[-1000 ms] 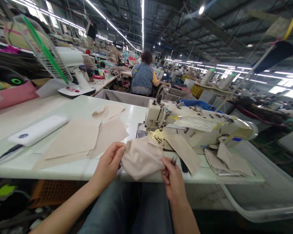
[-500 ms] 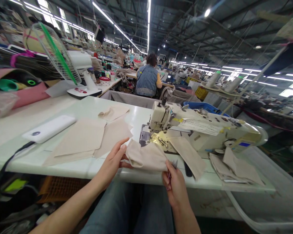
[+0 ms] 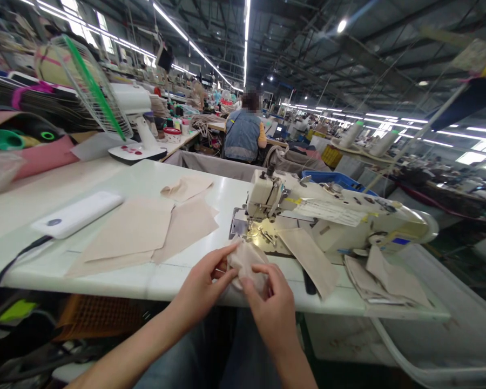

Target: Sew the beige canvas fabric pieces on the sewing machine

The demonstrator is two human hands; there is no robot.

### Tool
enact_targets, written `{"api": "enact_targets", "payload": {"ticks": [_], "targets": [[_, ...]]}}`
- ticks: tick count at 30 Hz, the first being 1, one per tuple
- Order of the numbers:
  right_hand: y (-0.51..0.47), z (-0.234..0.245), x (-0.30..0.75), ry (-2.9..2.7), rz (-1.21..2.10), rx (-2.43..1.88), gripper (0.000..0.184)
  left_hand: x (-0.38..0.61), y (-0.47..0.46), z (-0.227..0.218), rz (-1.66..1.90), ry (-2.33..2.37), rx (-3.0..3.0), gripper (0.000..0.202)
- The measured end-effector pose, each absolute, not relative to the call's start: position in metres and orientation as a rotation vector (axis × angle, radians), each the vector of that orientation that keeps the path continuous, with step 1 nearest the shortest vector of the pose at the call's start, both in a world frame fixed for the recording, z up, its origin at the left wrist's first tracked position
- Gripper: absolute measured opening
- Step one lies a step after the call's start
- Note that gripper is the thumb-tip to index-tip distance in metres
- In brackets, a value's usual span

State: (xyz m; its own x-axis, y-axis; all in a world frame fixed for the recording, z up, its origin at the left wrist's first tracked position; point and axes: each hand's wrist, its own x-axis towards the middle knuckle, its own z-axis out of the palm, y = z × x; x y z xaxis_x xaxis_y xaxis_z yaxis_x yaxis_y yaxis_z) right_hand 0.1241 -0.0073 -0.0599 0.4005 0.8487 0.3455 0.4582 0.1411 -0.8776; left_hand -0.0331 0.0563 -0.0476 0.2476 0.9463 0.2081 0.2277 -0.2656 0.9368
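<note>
A crumpled beige fabric piece (image 3: 249, 262) is bunched between my two hands at the table's front edge, just before the sewing machine's needle area (image 3: 259, 232). My left hand (image 3: 208, 278) pinches its left side with thumb and fingers. On its right side, my right hand (image 3: 271, 297) grips the cloth, fingers curled inward; whether anything else lies in that palm is hidden. The cream sewing machine (image 3: 328, 210) stands beyond my hands, its lamp lighting the metal plate. Right of my right hand, a beige fabric strip (image 3: 310, 262) lies slantwise on the table.
Flat beige panels (image 3: 125, 229) and a smaller piece (image 3: 188, 189) lie left. A white power bank (image 3: 79, 213) with a black cable and a fan (image 3: 133, 113) stand farther left. Folded fabric (image 3: 384, 278) lies right, beside a clear plastic bin (image 3: 441, 346). A person (image 3: 245, 132) sits ahead.
My hands have come closer together, bunching the fabric that was stretched between them. My right hand has moved left, and the small pointed metal tool seen in it is now out of sight.
</note>
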Motion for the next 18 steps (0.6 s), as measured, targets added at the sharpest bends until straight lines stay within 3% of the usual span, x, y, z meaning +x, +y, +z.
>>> {"api": "enact_targets", "payload": {"ticks": [3,8,13,18], "targets": [[-0.004,-0.053,0.117,-1.230,0.568,-1.450,0.021,-0.027,0.049,-0.043,1.080,0.972,1.603,0.047],[0.004,-0.053,0.117,-0.779,1.086,-1.308,0.041,-0.026,0.045,-0.042,1.256,0.962,1.598,0.008],[0.007,-0.060,0.111,-0.597,1.202,-1.250,0.051,-0.027,0.050,-0.041,1.315,0.962,1.967,0.017],[0.003,-0.070,0.112,-0.792,1.116,-1.255,0.049,-0.030,0.053,-0.036,1.110,1.001,1.827,0.017]]}}
